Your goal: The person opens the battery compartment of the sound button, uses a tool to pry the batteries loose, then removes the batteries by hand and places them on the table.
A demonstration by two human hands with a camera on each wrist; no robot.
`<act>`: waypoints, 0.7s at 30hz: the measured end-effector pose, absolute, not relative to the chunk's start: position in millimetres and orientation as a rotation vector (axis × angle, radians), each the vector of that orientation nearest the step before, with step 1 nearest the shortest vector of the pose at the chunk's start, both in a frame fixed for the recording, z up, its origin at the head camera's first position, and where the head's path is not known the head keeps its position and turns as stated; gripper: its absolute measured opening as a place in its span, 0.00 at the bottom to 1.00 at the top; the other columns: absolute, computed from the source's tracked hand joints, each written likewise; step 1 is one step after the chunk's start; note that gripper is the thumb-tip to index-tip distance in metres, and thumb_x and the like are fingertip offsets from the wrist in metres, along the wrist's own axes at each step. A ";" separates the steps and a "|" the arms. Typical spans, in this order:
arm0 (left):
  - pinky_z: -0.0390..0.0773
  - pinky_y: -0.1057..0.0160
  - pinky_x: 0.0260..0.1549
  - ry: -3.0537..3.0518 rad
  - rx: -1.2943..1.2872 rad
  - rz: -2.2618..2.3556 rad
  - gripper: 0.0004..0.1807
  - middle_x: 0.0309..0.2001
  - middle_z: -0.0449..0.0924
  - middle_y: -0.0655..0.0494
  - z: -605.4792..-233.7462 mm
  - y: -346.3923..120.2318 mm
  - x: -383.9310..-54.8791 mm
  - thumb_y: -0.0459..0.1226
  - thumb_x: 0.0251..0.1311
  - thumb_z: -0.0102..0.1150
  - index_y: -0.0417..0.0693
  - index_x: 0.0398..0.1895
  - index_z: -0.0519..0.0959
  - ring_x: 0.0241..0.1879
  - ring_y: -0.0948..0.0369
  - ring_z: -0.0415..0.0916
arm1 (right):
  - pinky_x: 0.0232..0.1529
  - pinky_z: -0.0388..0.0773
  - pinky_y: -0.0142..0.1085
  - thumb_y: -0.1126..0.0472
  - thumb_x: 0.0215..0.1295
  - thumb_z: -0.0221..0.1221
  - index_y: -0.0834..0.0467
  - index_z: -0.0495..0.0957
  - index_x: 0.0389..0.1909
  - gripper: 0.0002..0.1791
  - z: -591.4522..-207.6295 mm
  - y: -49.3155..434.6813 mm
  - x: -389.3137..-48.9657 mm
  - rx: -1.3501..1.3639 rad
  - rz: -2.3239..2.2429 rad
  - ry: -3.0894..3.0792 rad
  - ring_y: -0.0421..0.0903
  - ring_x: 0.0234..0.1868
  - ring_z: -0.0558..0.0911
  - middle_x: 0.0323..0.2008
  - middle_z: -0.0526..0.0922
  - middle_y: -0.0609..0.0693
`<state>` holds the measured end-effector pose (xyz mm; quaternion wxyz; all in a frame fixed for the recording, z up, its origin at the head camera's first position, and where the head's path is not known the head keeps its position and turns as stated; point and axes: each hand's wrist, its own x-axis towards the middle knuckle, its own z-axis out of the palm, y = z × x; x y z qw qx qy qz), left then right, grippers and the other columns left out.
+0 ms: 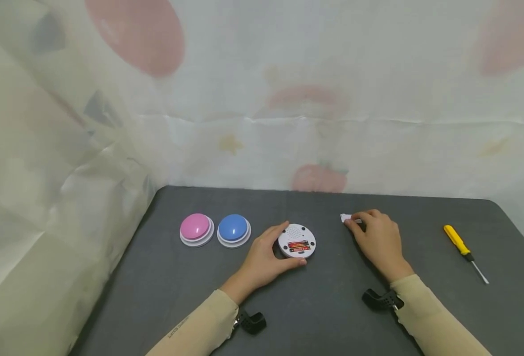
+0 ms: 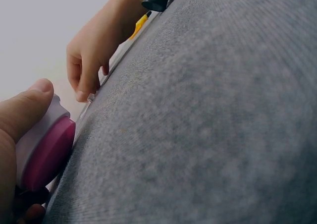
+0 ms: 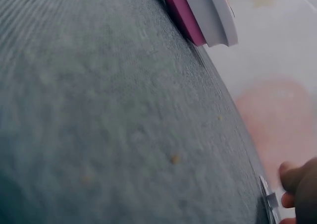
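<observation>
My left hand (image 1: 263, 257) grips a round push-button light (image 1: 294, 232) turned upside down, thumb on one side and fingers on the other. Its white underside has a bare battery bay with red-and-black batteries (image 1: 299, 246). In the left wrist view its magenta dome (image 2: 49, 154) faces the table. Over to the right, my right hand (image 1: 379, 242) pinches a small white battery cover (image 1: 345, 217) at the tabletop, the fingers hiding part of it. In the right wrist view, the cover (image 3: 270, 200) lies low beside the fingertips.
A pink-domed button (image 1: 195, 227) and a blue-domed button (image 1: 233, 229) stand upright left of my left hand. A yellow-handled screwdriver (image 1: 457, 241) lies at the right. The dark grey table (image 1: 324, 306) ends at a patterned curtain (image 1: 377, 99) behind.
</observation>
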<state>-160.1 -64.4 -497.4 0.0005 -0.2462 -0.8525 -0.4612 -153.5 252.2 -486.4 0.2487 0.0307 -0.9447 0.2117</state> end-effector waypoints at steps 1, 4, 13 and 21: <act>0.71 0.51 0.73 -2.677 -0.767 -1.447 0.57 0.74 0.77 0.57 -497.9 -65.2 -159.9 0.56 0.50 0.88 0.49 0.82 0.71 0.74 0.59 0.72 | 0.47 0.77 0.69 0.53 0.73 0.72 0.61 0.91 0.47 0.14 -486.3 252.5 -154.3 0.082 0.581 -2.580 0.68 0.44 0.86 0.45 0.89 0.63; 0.72 0.52 0.73 -2.676 -0.754 -1.448 0.57 0.73 0.77 0.58 -498.9 -66.0 -160.3 0.57 0.50 0.88 0.50 0.82 0.71 0.73 0.60 0.72 | 0.51 0.75 0.71 0.53 0.78 0.67 0.63 0.88 0.52 0.17 -483.0 259.5 -156.6 0.071 0.563 -2.589 0.68 0.46 0.86 0.45 0.89 0.64; 0.72 0.52 0.73 -2.681 -0.753 -1.432 0.57 0.73 0.77 0.57 -498.6 -66.2 -159.4 0.57 0.49 0.88 0.50 0.82 0.71 0.73 0.60 0.72 | 0.47 0.63 0.78 0.58 0.79 0.53 0.71 0.75 0.70 0.27 -451.4 334.7 -143.1 -0.325 0.417 -2.806 0.85 0.55 0.67 0.59 0.68 0.85; 0.72 0.51 0.73 -2.691 -0.741 -1.421 0.57 0.74 0.77 0.57 -494.3 -64.1 -158.4 0.57 0.50 0.88 0.51 0.82 0.71 0.74 0.59 0.72 | 0.48 0.58 0.84 0.53 0.74 0.52 0.79 0.59 0.75 0.40 -424.5 397.3 -128.0 -0.667 0.543 -3.181 0.97 0.59 0.49 0.59 0.43 0.99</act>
